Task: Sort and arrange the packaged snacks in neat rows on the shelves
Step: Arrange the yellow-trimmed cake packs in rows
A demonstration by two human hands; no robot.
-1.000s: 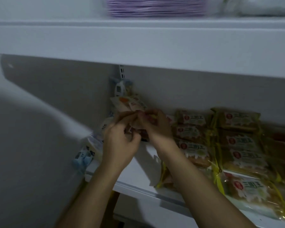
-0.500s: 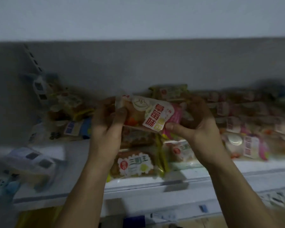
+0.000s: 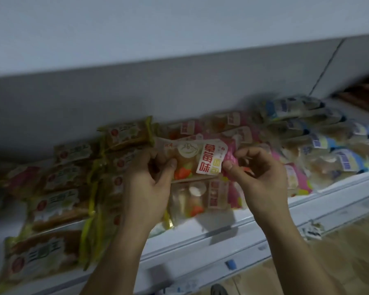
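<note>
A: Head camera view. What do the hands do?

B: Both hold one clear plastic snack pack with a pink end and a white label with red letters [image 3: 197, 161]. The left hand [image 3: 147, 186] pinches its left end, thumb on the front. The right hand [image 3: 257, 177] pinches the pink right end between thumb and curled fingers.

A: Where is the pack?

B: It is up in the air, just above the white shelf [image 3: 222, 233], in front of the other packs.

A: What lies on the shelf?

B: On the left lie brown bread packs with yellow edges and white-green labels [image 3: 58, 207], in rows going back to the grey wall [image 3: 136, 92]. In the middle lie more clear packs with pink ends [image 3: 202, 199]; one sits right under the held pack. On the right lie pale bread packs with blue labels [image 3: 328, 158], stacked close together.

A: Anything else?

B: A white board [image 3: 158, 28] hangs over the shelf. Below the shelf edge is a small blue tag [image 3: 230, 264]. The right side is blurry.
</note>
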